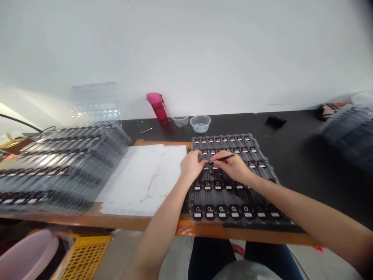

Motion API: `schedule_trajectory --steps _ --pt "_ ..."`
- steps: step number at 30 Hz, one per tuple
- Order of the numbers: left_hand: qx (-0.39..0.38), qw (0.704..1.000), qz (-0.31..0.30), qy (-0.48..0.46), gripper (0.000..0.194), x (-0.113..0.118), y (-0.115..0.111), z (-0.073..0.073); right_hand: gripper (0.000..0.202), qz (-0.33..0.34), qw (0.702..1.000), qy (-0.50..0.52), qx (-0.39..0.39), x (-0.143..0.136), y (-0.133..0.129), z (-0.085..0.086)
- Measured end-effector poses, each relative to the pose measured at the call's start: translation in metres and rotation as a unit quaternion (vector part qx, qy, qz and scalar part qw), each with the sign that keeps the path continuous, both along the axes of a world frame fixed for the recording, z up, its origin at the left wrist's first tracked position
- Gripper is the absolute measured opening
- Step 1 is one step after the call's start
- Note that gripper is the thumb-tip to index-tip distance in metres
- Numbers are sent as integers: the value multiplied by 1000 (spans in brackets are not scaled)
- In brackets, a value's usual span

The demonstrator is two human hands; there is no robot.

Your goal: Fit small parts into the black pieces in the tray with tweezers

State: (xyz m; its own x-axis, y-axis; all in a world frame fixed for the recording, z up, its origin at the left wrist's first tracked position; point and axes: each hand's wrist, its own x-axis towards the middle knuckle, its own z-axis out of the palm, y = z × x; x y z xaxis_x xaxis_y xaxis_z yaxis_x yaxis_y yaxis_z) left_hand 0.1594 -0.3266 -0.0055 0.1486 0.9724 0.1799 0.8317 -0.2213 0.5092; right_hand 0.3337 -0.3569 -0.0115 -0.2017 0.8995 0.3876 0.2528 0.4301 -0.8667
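A clear plastic tray (233,196) lies in front of me, with rows of small black parts (218,185) in its pockets; many bear a pale ring and a white patch. My left hand (192,165) is over the tray's left side, fingers curled down and thumb tip by a part in the third row. Whatever sits between those fingers is too small to make out. In a pinch, my right hand (233,166) grips a thin black pen-like tool (226,158), its tip pointing down at the same row, close to my left thumb.
Stacked filled trays (58,167) rise on the left, beside white sheets (140,179). Behind are a pink bottle (158,109), a clear bowl (200,124) holding small bits, and a black object (276,121). More trays (352,136) stand right. A yellow crate (87,252) sits below the table edge.
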Motion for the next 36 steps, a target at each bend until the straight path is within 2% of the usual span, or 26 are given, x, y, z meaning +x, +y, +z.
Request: schedule_trajectory --steps 6,16,22,28,32,36 --pt "0 999 -13 -47 23 -1 2 -5 16 10 1000 -16 23 1 0 1" --pt "-12 999 -13 -42 23 -1 2 -6 11 28 997 -41 56 1 2 0" --pt "-12 1000 -16 -16 24 -1 2 -6 10 26 997 -45 52 1 2 -1" --pt "-3 999 -20 -49 24 0 0 -7 10 21 998 -46 49 0 2 -2" --pt "-3 999 -19 -25 25 1 -1 -7 11 18 998 -49 46 0 2 0" --pt "-5 998 -12 -61 26 1 0 -8 13 2 998 -42 37 5 1 4"
